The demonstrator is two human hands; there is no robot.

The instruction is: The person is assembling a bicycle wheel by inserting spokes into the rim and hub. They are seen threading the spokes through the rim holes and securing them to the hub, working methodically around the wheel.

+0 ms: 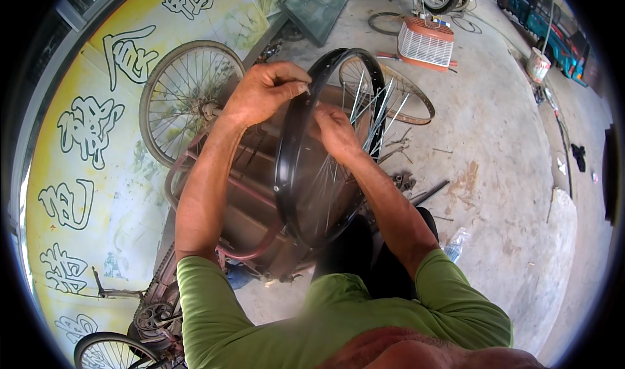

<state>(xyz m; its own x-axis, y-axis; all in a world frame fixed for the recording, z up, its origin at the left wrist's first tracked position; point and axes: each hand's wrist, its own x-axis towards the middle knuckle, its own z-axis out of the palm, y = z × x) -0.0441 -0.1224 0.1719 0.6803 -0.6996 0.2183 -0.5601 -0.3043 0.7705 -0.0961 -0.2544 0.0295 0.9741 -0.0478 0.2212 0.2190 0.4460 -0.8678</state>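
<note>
A black bicycle wheel rim stands upright in front of me, with small holes along its outer face. Several thin silver spokes cross inside it, some at loose angles. My left hand is at the upper left of the rim, thumb and forefinger pinched against its outer face. Whatever is between those fingertips is too small to name. Inside the rim, my right hand is closed, its fingers toward the inner side of the same stretch. The rim partly hides its fingertips, so what they hold does not show.
An old spoked wheel leans at the left by a painted panel. Beyond the rim lies a rusty rim. An orange-and-white crate sits farther back. Bicycle parts are at lower left; a plastic bottle lies to the right.
</note>
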